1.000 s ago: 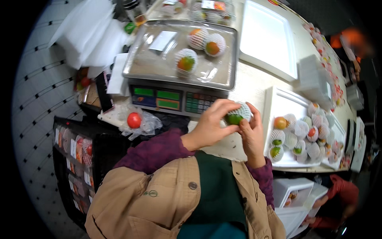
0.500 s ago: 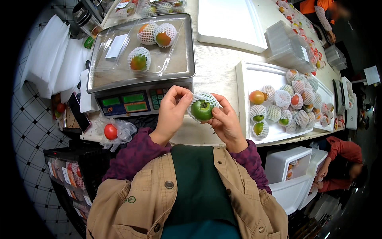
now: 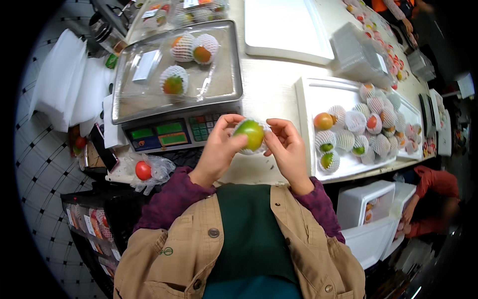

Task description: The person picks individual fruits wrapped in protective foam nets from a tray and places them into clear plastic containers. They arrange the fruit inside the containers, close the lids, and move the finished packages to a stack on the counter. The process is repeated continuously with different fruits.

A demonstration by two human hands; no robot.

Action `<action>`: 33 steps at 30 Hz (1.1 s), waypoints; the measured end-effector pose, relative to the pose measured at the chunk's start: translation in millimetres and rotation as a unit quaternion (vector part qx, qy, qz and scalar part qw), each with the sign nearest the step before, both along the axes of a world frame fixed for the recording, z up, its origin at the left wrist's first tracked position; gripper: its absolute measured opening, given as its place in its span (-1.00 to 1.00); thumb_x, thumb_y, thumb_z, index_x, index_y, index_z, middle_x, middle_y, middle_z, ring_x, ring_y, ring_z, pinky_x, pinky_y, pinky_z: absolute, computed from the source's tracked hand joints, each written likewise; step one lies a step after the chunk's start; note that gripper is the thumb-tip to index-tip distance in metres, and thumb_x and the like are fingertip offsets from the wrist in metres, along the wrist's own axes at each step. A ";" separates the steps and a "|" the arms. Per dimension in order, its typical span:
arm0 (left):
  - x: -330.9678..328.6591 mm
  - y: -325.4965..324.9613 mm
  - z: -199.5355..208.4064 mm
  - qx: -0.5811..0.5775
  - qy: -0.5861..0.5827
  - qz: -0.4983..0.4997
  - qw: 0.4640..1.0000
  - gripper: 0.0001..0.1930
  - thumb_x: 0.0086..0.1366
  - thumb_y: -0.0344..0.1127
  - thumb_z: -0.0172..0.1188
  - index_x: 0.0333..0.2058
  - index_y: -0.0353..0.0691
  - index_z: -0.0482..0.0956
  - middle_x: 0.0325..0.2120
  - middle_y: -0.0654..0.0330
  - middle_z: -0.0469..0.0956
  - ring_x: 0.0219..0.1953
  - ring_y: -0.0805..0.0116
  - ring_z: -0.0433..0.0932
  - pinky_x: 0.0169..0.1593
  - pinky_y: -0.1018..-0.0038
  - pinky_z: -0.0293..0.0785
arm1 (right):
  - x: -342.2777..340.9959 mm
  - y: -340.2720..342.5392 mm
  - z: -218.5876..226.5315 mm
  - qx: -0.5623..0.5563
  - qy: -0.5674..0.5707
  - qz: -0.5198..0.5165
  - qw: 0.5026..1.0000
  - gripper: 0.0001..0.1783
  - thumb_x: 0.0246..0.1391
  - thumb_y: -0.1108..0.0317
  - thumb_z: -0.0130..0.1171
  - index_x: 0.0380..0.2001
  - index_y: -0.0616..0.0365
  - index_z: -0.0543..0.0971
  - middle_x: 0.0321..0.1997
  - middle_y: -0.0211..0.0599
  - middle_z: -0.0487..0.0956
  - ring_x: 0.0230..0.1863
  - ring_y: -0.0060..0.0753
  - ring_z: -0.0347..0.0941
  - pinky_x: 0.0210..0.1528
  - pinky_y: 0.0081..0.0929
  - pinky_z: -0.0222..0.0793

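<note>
A green tomato (image 3: 251, 133), yellowish on the side facing up, sits in a white foam net sleeve between my two hands. My left hand (image 3: 221, 152) grips it from the left, thumb lying on its skin. At its right side, the thumb and fingers of my right hand (image 3: 287, 152) pinch the sleeve's edge. Just beyond is a weighing scale (image 3: 169, 134) with a metal pan (image 3: 130, 107). On the pan rests an open clear plastic box holding a netted orange tomato (image 3: 202, 54), another beside it, and a green-and-red netted tomato (image 3: 174, 82).
To the right stands a white foam box (image 3: 304, 114) with several netted tomatoes. Stacked clear boxes (image 3: 359, 55) and a foam lid (image 3: 286, 30) lie beyond. A red tomato (image 3: 143, 170) in a bag is at left, near a phone (image 3: 103, 147). A co-worker's red sleeve (image 3: 433, 187) shows at right.
The tomato has turned in my hands: its stem end faced up before, and now its smooth yellowish side does. My left thumb has moved onto its skin.
</note>
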State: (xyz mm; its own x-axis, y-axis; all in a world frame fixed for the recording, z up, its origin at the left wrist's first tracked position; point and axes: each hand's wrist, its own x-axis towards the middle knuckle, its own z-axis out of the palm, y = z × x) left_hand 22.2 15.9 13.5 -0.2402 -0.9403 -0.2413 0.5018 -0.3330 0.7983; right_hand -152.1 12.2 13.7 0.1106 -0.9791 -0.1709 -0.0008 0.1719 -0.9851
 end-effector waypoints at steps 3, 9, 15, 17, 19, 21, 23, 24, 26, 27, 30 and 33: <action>7.1 -4.2 12.6 -0.349 -0.367 0.053 0.861 -0.37 -0.03 -0.32 0.38 0.02 -0.26 0.29 -0.04 0.02 0.39 0.03 0.12 0.42 0.07 0.31 0.35 | 7.9 -13.6 23.8 0.032 -0.179 0.121 0.976 -0.37 0.08 0.41 0.16 0.19 0.25 0.18 0.07 -0.22 0.34 -0.03 -0.45 0.39 -0.08 -0.53 0.43; 74.1 -39.1 60.4 -0.481 -0.554 0.247 0.633 -0.44 0.06 -0.29 0.33 0.03 -0.32 0.36 0.03 -0.08 0.39 0.04 0.02 0.41 0.09 0.28 0.32 | 82.8 -77.2 66.9 -0.336 0.033 0.065 0.939 -0.35 -0.10 0.37 0.27 0.11 0.16 0.32 -0.07 -0.08 0.45 -0.09 -0.13 0.43 -0.04 -0.32 0.36; 138.6 -19.9 51.7 -0.354 -0.577 0.351 0.647 -0.69 0.21 -0.37 0.17 -0.08 -0.37 0.47 -0.12 0.02 0.51 -0.04 0.17 0.47 0.07 0.38 0.33 | 112.8 -117.0 46.5 -0.508 0.440 0.029 0.740 -0.38 -0.03 0.03 0.22 0.08 0.08 0.41 0.07 0.06 0.40 0.16 0.11 0.26 0.10 -0.10 0.17; 159.3 -13.0 38.4 -0.293 -0.555 0.405 0.664 -0.73 0.25 -0.41 0.11 -0.09 -0.37 0.47 -0.15 0.07 0.53 -0.07 0.28 0.48 0.05 0.44 0.34 | 100.1 -120.5 53.7 -0.498 0.405 -0.005 0.767 -0.37 0.00 0.01 0.19 0.09 0.12 0.41 0.19 0.12 0.32 0.26 0.14 0.15 0.19 -0.05 0.07; 171.6 -9.4 37.9 -0.186 -0.373 0.466 0.780 -0.69 0.35 -0.28 0.01 -0.04 -0.37 0.41 -0.09 0.03 0.48 -0.02 0.26 0.45 0.07 0.37 0.34 | 77.9 -133.3 61.4 -0.473 0.276 -0.035 0.836 -0.47 0.10 0.10 0.13 0.05 0.21 0.42 0.16 0.06 0.36 0.22 0.05 0.20 0.22 -0.15 0.10; 188.6 -7.2 41.7 -0.124 -0.171 0.498 0.841 -0.61 0.39 -0.17 -0.07 0.02 -0.37 0.31 -0.01 -0.08 0.39 0.07 0.09 0.39 0.12 0.21 0.34 | 61.0 -133.0 69.0 -0.310 0.175 -0.021 0.934 -0.53 0.19 0.14 0.06 0.03 0.27 0.43 0.04 -0.12 0.47 0.06 -0.27 0.36 0.10 -0.38 0.24; 201.9 -7.5 37.8 -0.096 -0.029 0.485 0.869 -0.55 0.37 -0.16 -0.05 0.05 -0.42 0.22 0.04 -0.22 0.26 0.13 -0.06 0.29 0.18 0.10 0.27 | 50.0 -133.7 65.6 -0.219 0.066 -0.015 0.973 -0.58 0.23 0.13 0.00 0.00 0.22 0.45 0.00 -0.22 0.50 0.04 -0.40 0.38 0.03 -0.46 0.28; 205.5 -8.2 38.6 -0.080 0.031 0.480 0.873 -0.53 0.37 -0.16 -0.04 0.06 -0.45 0.19 0.06 -0.26 0.20 0.15 -0.10 0.25 0.19 0.08 0.25 | 44.4 -135.9 59.7 -0.182 0.035 -0.018 0.983 -0.58 0.25 0.11 -0.03 0.00 0.20 0.46 0.03 -0.21 0.49 0.06 -0.41 0.37 0.03 -0.46 0.29; 205.6 -10.9 38.9 -0.065 0.061 0.465 0.881 -0.41 0.34 -0.14 0.00 0.14 -0.45 0.04 0.15 -0.36 0.01 0.23 -0.20 0.10 0.26 0.00 0.12 | 45.8 -134.6 54.6 -0.149 0.024 -0.016 0.988 -0.59 0.25 0.10 -0.04 -0.01 0.19 0.45 0.01 -0.22 0.49 0.05 -0.40 0.38 0.02 -0.46 0.30; 204.1 -12.2 37.6 -0.045 0.077 0.471 0.878 -0.39 0.34 -0.14 0.00 0.16 -0.44 0.01 0.15 -0.38 -0.01 0.24 -0.23 0.07 0.27 -0.03 0.09 | 47.1 -133.9 52.3 -0.132 0.019 -0.017 0.991 -0.59 0.25 0.10 -0.04 -0.01 0.18 0.45 0.00 -0.23 0.50 0.05 -0.40 0.38 0.02 -0.45 0.30; 204.5 -19.6 30.2 -0.018 0.119 0.457 0.881 -0.26 0.31 -0.13 0.04 0.22 -0.42 -0.16 0.18 -0.41 -0.09 0.27 -0.29 -0.02 0.29 -0.07 0.02 | 52.6 -138.5 48.0 -0.087 -0.001 0.008 0.996 -0.58 0.25 0.10 -0.04 0.01 0.18 0.43 0.00 -0.24 0.50 0.04 -0.41 0.38 0.01 -0.42 0.30; 191.4 -47.2 34.0 0.027 0.146 0.466 0.872 -0.24 0.30 -0.11 0.05 0.23 -0.41 -0.17 0.16 -0.35 0.02 0.25 -0.18 0.08 0.29 0.01 0.04 | 56.6 -153.9 39.9 -0.044 -0.024 0.034 0.998 -0.55 0.20 0.07 0.03 -0.02 0.22 0.43 -0.06 -0.25 0.49 -0.05 -0.45 0.40 -0.12 -0.48 0.37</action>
State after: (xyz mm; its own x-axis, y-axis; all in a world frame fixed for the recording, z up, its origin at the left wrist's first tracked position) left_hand 213.6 -31.3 47.5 0.5641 -0.7491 -0.3472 0.7540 0.2960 0.5865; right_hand -95.5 -141.7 53.6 0.1827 -0.9801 -0.0773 0.0376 0.0856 -0.9956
